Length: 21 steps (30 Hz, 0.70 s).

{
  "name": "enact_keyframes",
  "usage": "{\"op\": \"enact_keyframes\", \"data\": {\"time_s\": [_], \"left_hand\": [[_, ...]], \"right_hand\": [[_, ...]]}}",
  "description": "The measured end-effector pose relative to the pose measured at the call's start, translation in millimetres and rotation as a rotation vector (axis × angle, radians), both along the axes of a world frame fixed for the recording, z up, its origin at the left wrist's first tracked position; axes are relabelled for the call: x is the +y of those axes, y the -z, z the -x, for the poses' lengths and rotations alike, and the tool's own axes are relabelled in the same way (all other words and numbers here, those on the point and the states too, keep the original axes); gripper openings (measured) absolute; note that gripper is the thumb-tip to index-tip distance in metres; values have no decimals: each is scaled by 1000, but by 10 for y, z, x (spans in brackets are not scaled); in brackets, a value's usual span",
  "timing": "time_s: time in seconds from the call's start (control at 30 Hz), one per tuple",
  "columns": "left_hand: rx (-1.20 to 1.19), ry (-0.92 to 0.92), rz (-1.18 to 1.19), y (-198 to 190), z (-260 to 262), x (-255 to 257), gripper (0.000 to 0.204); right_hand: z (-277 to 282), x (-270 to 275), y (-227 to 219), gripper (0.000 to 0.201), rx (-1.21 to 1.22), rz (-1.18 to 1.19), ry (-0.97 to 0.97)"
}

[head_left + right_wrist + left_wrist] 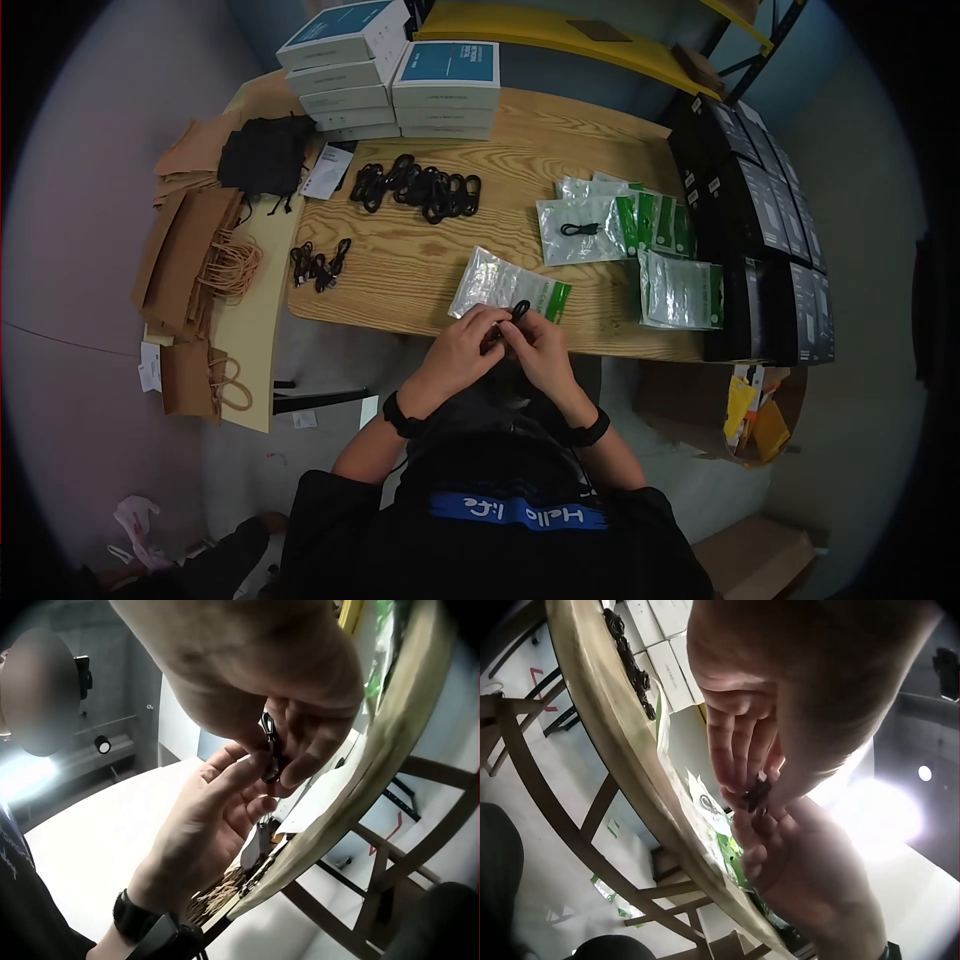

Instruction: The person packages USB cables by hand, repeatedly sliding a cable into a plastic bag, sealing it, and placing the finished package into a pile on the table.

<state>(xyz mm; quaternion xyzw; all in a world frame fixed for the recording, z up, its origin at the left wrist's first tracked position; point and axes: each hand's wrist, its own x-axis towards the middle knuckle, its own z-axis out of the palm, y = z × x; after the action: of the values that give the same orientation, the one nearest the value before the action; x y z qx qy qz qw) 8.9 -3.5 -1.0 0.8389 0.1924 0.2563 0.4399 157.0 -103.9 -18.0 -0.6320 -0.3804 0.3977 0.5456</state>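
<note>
Close over the table's front edge, both hands meet around a small coiled black cable. The left hand pinches it from one side, and the right hand grips it between thumb and fingers from the other. In the right wrist view a loop of the cable shows between the fingers; in the left wrist view the fingers mostly cover the cable. A clear plastic bag with a green strip lies flat just beyond the hands.
On the table, small cables and a larger cable pile lie left. Bags lie right, one carrying a coiled cable. White boxes stand behind, black boxes at right, paper bags at left.
</note>
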Motion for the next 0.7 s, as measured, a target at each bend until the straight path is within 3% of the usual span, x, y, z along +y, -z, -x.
{"op": "enact_keyframes", "data": {"time_s": [0.07, 0.17, 0.27, 0.37, 0.43, 0.7], "left_hand": [[71, 20, 21, 23, -71, -37, 40], [24, 43, -106, 48, -186, -7, 41], [128, 2, -143, 58, -266, 5, 43], [155, 59, -220, 163, -345, 47, 47], [172, 96, -399, 229, -384, 78, 53], [235, 132, -419, 227, -434, 65, 64]], "right_hand": [[-62, -67, 51, 21, -30, 2, 35], [-211, -160, 65, 21, 74, -22, 206], [-398, -267, 43, 23, 143, 19, 394], [-528, -321, 100, 24, 34, 71, 366], [-513, -327, 92, 24, -2, 85, 344], [-494, -343, 181, 25, -85, 62, 392]]}}
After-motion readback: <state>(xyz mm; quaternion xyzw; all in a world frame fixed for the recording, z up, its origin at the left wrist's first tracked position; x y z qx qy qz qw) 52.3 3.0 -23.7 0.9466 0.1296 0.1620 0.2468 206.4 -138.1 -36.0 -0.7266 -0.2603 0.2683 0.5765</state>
